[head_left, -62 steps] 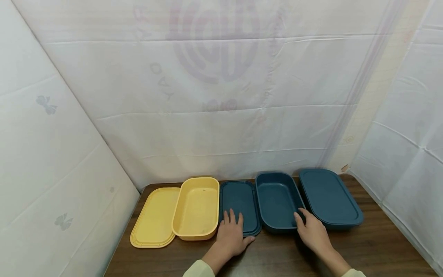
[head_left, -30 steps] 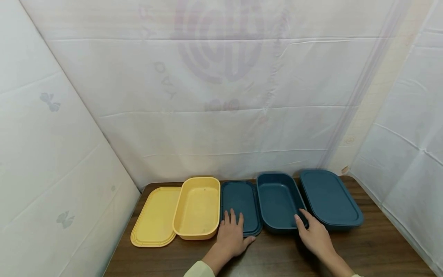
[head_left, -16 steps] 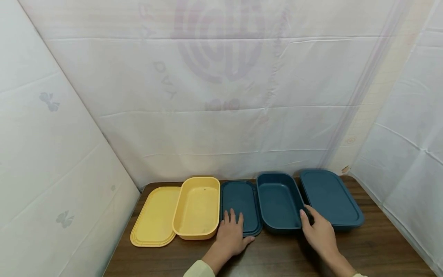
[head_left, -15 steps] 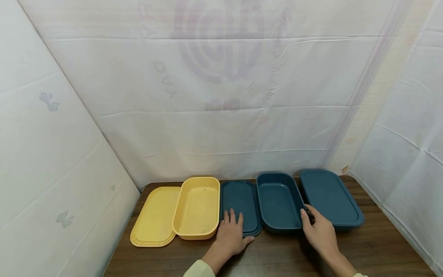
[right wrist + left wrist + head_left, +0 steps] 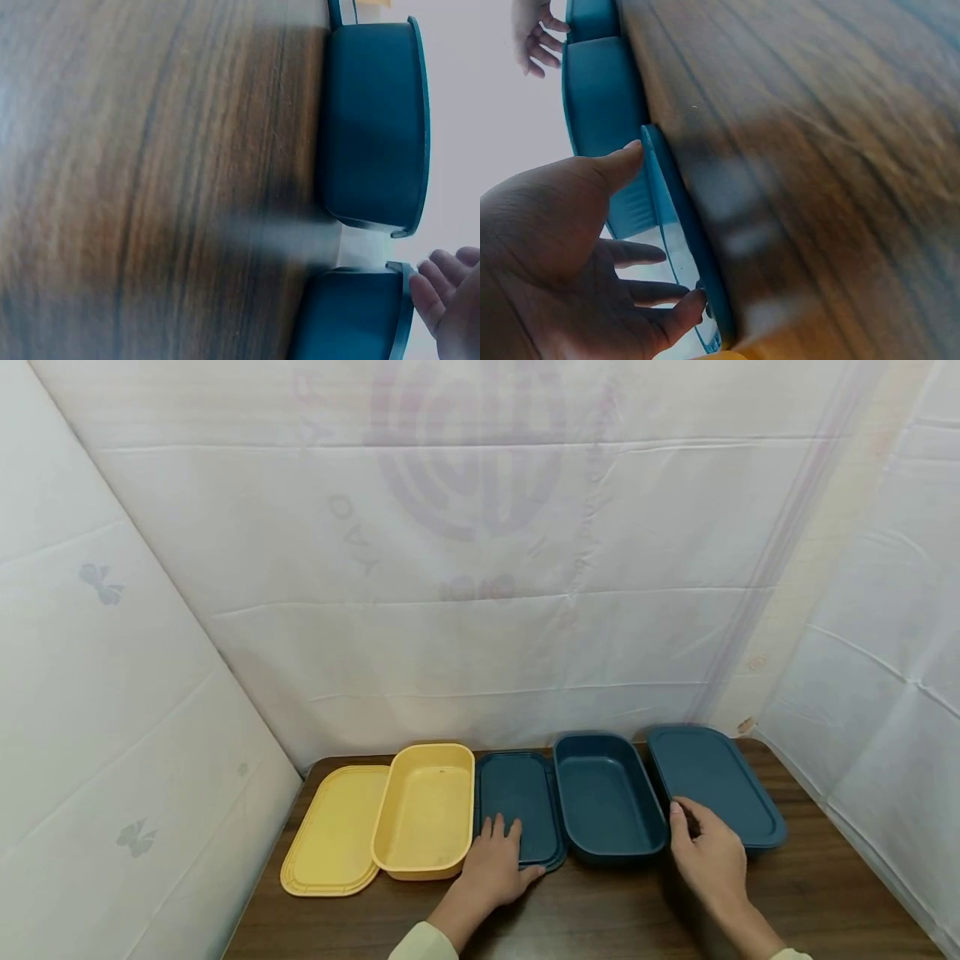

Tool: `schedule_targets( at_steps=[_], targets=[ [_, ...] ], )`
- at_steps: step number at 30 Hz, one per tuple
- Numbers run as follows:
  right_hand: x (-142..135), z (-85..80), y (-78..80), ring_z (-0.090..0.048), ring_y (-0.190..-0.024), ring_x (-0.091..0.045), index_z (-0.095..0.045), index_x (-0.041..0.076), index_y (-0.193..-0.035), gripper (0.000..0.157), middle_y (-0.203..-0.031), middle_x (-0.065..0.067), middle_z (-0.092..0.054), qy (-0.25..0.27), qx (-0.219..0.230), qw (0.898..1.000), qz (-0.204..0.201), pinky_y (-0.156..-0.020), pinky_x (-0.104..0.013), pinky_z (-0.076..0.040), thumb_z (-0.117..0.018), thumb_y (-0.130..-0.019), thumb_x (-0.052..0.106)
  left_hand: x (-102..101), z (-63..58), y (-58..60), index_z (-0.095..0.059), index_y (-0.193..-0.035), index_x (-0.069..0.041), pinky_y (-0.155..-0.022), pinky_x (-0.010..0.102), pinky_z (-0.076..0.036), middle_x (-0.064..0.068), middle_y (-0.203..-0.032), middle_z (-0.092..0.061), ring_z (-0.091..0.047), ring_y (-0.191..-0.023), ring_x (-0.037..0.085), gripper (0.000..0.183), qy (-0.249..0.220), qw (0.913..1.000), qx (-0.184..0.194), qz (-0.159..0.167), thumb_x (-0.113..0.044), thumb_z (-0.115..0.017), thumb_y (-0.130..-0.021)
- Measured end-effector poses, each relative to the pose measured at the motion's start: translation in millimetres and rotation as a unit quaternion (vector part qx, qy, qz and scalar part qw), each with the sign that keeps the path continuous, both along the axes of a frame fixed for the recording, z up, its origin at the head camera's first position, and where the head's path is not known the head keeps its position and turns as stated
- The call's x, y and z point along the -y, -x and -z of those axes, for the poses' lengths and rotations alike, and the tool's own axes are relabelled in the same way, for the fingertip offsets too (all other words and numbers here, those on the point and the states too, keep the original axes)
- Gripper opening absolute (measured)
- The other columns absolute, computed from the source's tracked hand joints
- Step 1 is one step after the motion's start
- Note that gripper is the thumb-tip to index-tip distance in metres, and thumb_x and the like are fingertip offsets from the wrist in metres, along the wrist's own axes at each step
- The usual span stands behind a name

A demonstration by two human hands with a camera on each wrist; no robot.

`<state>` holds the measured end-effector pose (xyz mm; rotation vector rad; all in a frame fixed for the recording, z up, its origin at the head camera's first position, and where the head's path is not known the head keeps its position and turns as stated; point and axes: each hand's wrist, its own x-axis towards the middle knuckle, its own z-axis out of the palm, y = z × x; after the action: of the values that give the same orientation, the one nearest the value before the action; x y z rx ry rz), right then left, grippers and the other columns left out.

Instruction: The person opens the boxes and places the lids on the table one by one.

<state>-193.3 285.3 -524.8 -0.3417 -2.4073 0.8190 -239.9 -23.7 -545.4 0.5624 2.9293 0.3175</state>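
Note:
My left hand (image 5: 491, 864) rests with spread fingers on the front of a dark blue lid (image 5: 517, 797) lying flat. In the left wrist view its thumb is right at the lid's rim (image 5: 694, 232). An uncovered dark blue food container (image 5: 609, 797) stands just right of that lid. My right hand (image 5: 708, 856) is beside the near left corner of a second dark blue container, which has its lid (image 5: 716, 785) on. Its thumb and forefinger are loosely bent at that corner; the right wrist view shows the thumb close to the lidded container's (image 5: 349, 315) rim.
An uncovered yellow container (image 5: 425, 810) stands left of the blue lid, its left edge overlapping a flat yellow lid (image 5: 337, 831). All stand in a row along the back of a brown wooden table (image 5: 592, 910). White sheeting (image 5: 480, 652) hangs behind and at both sides.
My right hand has moved right, from the near right corner of the uncovered blue container to the lidded one. The left hand has stayed on the blue lid.

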Motion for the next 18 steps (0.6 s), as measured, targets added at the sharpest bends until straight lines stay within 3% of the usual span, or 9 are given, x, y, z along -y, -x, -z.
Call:
schedule_targets(
  at_steps=[6, 13, 18],
  targets=[
    [-6.3, 2.3, 0.6, -0.064, -0.081, -0.015, -0.072, 0.017, -0.113, 0.032, -0.099, 0.001, -0.072, -0.007, -0.013, 1.000, -0.003, -0.067, -0.035, -0.049, -0.052, -0.098, 0.037, -4.1, -15.4, -9.8, -0.045, -0.143, -0.011, -0.101, 0.054, -0.042, 0.023, -0.145, -0.043, -0.040, -0.134, 0.042, 0.077, -0.030, 0.9994, 0.017, 0.008, -0.062, -0.057, -0.087],
    [-9.6, 1.2, 1.8, -0.063, -0.079, -0.017, -0.073, 0.016, -0.112, 0.030, -0.099, 0.000, -0.072, -0.012, -0.023, 1.000, -0.001, -0.065, -0.031, -0.047, -0.054, -0.097, 0.034, -7.3, -19.6, -11.5, -0.048, -0.141, -0.012, -0.100, 0.052, -0.044, 0.015, -0.140, -0.050, -0.046, -0.131, 0.034, 0.069, -0.072, 0.9971, -0.024, 0.003, -0.060, -0.052, -0.091],
    [-17.2, -0.8, 2.4, -0.061, -0.094, -0.027, -0.073, 0.010, -0.110, 0.030, -0.105, -0.008, -0.071, 0.000, -0.035, 0.999, -0.001, -0.078, -0.048, -0.047, -0.054, -0.097, 0.031, -9.6, -26.1, -13.9, -0.051, -0.139, -0.013, -0.099, 0.050, -0.046, 0.011, -0.137, -0.053, -0.049, -0.128, 0.029, 0.063, -0.112, 0.9927, -0.045, -0.004, -0.056, -0.052, -0.093]
  ],
)
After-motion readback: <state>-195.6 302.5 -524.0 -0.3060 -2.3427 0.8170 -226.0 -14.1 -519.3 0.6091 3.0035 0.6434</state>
